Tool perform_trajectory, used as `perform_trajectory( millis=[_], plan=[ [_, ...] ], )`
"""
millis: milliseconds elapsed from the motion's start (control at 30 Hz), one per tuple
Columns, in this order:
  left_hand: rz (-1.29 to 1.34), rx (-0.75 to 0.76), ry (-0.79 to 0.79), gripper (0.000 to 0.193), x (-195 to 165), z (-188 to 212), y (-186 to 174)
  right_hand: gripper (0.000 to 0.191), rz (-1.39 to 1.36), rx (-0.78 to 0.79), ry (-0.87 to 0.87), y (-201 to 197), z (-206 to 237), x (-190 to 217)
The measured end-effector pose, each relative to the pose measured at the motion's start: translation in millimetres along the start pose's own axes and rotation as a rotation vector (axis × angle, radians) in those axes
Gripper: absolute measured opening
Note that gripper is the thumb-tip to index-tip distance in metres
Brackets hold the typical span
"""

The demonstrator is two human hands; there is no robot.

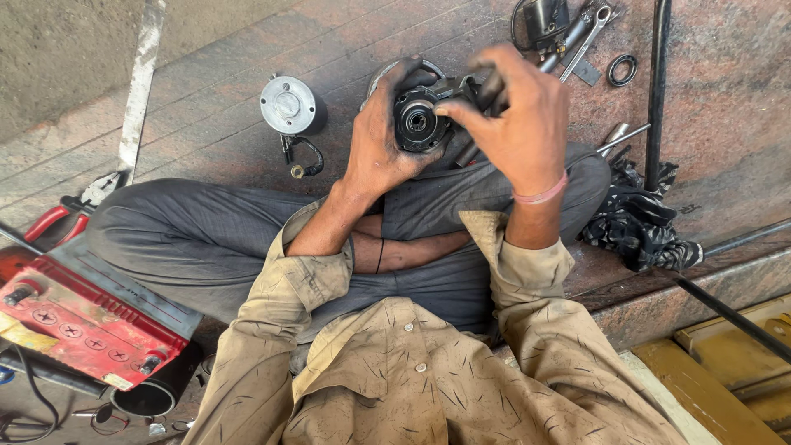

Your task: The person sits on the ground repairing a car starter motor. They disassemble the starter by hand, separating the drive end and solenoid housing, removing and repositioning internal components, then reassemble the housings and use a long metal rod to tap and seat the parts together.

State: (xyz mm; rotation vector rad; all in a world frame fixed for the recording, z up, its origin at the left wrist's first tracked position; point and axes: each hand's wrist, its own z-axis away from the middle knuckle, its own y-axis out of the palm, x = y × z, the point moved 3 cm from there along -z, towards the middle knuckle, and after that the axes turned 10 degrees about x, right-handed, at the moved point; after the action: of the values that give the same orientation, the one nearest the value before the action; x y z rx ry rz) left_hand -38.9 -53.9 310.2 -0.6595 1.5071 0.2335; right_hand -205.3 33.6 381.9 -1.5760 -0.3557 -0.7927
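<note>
Our left hand (381,144) is wrapped around a dark, greasy round metal motor housing (420,122), fingers curled over its top and thumb underneath, so that its open end with the central bore faces up at us. Our right hand (519,124) is closed on the same part from the other side, forefinger and thumb pinched at the rim of the bore while the other fingers fold over a black-handled tool (488,89) that juts out behind the housing; whether its tip is seated in anything we cannot tell. The housing is held in the air above our crossed legs in grey trousers (214,239), clear of the floor.

We judge that we are in the middle of working something at the face of the housing, fitting or freeing a small piece at the bore. The next move seems to call for a steady left-hand hold and a fine, careful turn or push from the right fingertips.

Just beyond the left hand a silver round end cap (288,105) with a short black lead rests on the reddish stone floor (725,99). Past the right hand lie steel spanners (581,37), a black rubber ring (622,70) and a crumpled dark rag (643,222). Off to our left sit red-handled pliers (62,216) and a red battery (82,321).
</note>
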Motion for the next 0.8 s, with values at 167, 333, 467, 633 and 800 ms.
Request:
perform_trajectory(
  millis=[167, 333, 467, 633, 800],
  plan=[
    [0.006, -0.003, -0.001, 0.093, 0.0, -1.5, -0.1, 0.043, 0.046, -0.048, 0.059, 13.9, -4.8, 12.5],
    [0.022, 0.004, 0.018, 0.099, -0.1, -2.6, -1.4, 0.059, 0.057, 0.233, -0.121, -11.4, -1.8, 5.4],
    [0.025, 0.004, 0.005, 0.096, 2.1, -5.2, 0.9, 0.048, 0.007, 0.295, -0.058, -23.4, 4.9, 0.2],
    [0.005, 0.01, 0.024, 0.098, 1.8, -7.0, 0.7, 0.049, 0.137, 0.203, -0.21, -24.6, 0.1, 9.6],
    [-0.001, 0.003, 0.033, 0.099, -1.3, -6.3, 0.7, 0.045, 0.124, 0.328, -0.207, -28.5, -7.8, 5.0]
  ],
)
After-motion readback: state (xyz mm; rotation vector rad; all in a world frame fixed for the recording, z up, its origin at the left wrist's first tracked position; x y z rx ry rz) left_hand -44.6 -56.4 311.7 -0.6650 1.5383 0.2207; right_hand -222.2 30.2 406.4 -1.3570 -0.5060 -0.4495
